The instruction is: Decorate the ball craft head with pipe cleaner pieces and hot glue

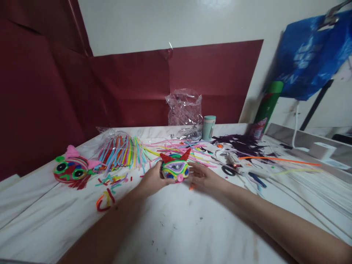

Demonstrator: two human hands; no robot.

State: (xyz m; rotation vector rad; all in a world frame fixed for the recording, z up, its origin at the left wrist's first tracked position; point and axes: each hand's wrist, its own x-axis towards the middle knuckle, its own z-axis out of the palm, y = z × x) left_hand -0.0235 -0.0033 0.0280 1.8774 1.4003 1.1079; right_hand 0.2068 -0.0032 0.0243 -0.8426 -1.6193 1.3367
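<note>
A small pipe-cleaner animal head [176, 168] in several bright colours, with red pointed ears and a pink nose, is above the table in front of me. My left hand [154, 179] grips it from the left side, the thumb across its lower edge. My right hand [202, 178] is at its right side with fingers apart and loosely curved; whether the fingertips touch it is hard to tell. A small orange piece [191, 187] shows just below the right fingers. Another pipe-cleaner head [73, 168], with big green-ringed eyes and pink ears, rests far left.
Bundled pipe cleaners [123, 152] lie behind my left hand, with cut pieces [111, 183] in front. On the right are a glue gun [234, 161], black-handled scissors [228, 170] and purple strips [244, 145]. A teal cup [209, 128] and a green can [268, 106] stand at the back.
</note>
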